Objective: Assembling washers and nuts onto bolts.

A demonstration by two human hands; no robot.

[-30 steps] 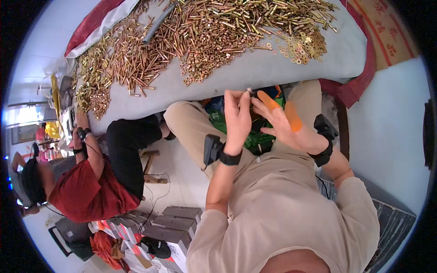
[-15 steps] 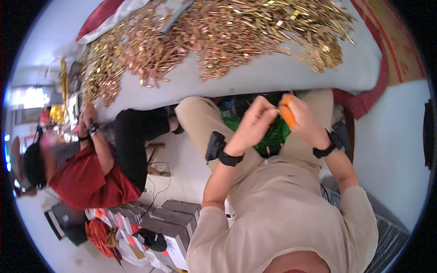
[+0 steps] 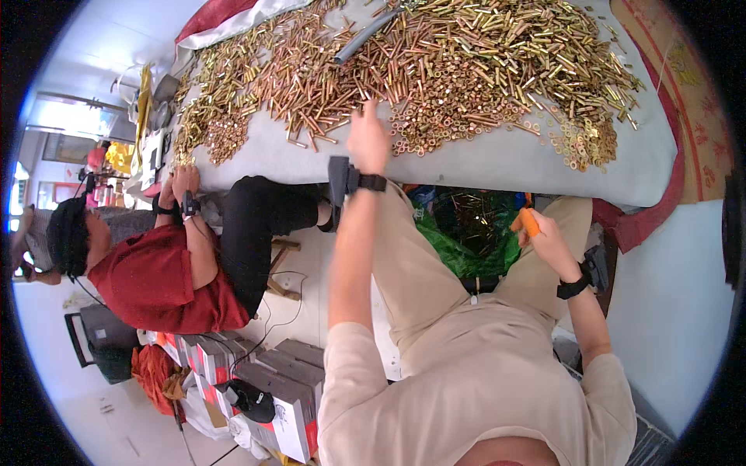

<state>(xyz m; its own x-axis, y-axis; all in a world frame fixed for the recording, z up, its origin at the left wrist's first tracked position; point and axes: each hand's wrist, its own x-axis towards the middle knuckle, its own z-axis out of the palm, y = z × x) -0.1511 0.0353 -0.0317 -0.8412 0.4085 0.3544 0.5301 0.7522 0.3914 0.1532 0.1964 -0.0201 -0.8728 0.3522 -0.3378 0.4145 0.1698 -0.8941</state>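
My left hand (image 3: 367,141) reaches over the table to the near edge of a heap of brass-coloured metal rods (image 3: 311,97). Its fingers are drawn together at the rods, and whatever lies between the fingertips is too small to make out. Over my right thigh, my right hand (image 3: 549,242) is curled with its fingers closed, and an orange covering (image 3: 529,223) wraps one finger. What it holds, if anything, is hidden. Between my knees hangs an open green bag (image 3: 462,256) with metal pieces (image 3: 470,221) inside.
Small nuts (image 3: 435,124) and flat washers (image 3: 583,147) lie along the heap's near side. A grey tube (image 3: 365,37) rests on the rods. To my left sits a person in a red shirt (image 3: 167,276), hands at the table edge. Grey boxes (image 3: 291,392) are stacked behind them.
Both hands were together above the bag. My left hand has moved forward and left to the heap, while the right has dropped slightly and stands apart. The view has shifted too.
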